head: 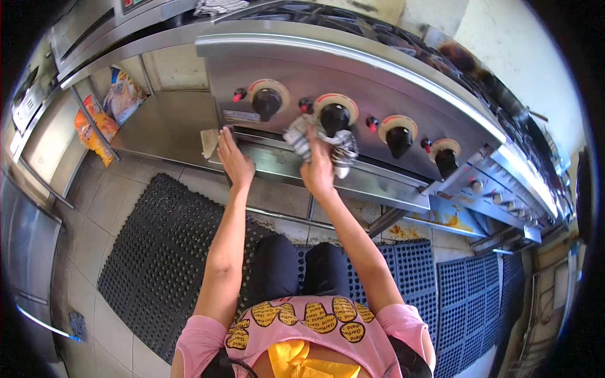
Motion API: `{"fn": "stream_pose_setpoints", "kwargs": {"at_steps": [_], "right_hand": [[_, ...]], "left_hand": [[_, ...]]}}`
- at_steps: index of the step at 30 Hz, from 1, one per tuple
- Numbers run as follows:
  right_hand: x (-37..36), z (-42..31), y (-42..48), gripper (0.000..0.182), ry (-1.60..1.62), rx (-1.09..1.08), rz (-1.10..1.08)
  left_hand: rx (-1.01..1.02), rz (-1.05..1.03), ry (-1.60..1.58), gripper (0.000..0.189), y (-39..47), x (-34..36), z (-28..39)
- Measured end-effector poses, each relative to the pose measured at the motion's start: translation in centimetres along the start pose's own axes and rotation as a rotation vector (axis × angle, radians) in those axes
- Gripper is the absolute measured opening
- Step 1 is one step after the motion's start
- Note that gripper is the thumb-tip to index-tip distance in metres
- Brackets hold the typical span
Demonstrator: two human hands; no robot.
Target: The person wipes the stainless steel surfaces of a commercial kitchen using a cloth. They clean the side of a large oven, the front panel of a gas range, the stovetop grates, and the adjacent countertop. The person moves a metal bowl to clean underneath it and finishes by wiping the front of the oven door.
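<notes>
A black-and-white striped cloth [346, 150] is bunched under my right hand [319, 171], against the steel front panel [288, 111] of a gas range. That hand has one finger stretched over the cloth, just below a black control knob [334, 118] with a pale round plate behind it. My left hand [237, 163] holds nothing visible; its fingers are straight and rest at the panel's lower left corner. More black knobs [267, 103] and small red-tipped buttons [372, 124] line the panel. Beneath it runs a steel ledge [274, 163].
Dark burner grates [331, 20] top the range. A second appliance with small knobs [496, 197] stands to the right. On the left, a low steel shelf [160, 120] holds an orange bag [94, 125] and a printed bag [124, 97]. Black rubber mats [175, 255] cover the tiled floor.
</notes>
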State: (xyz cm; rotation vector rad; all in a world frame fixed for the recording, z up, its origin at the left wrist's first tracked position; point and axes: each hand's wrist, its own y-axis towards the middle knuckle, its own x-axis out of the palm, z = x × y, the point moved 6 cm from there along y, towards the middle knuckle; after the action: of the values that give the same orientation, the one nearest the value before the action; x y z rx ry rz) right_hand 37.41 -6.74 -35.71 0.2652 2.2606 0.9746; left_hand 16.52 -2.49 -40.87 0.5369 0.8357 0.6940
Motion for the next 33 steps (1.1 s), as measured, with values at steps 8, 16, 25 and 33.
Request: {"fn": "stream_pose_setpoints", "kwargs": {"at_steps": [8,16,25,33], "right_hand": [[0.4,-1.6,2.2,0.078,0.126,-0.379,-0.218],[-10.8,6.6,-3.4,0.08,-0.093,0.047,0.14],[-14.4,8.5,-4.8,0.073,-0.074,0.166,0.793],[-11.0,6.6,-4.4,0.076,-0.087,0.007,0.253]], "left_hand": [[0.29,-0.127,-0.098,0.055,-3.6,1.8,7.4],[0.578,-0.383,-0.198,0.075,-8.7,6.0,15.6],[0.644,-0.315,0.057,0.077,-9.3,7.9,16.8],[0.6,-0.333,-0.018,0.07,-9.0,7.5,16.6]]}}
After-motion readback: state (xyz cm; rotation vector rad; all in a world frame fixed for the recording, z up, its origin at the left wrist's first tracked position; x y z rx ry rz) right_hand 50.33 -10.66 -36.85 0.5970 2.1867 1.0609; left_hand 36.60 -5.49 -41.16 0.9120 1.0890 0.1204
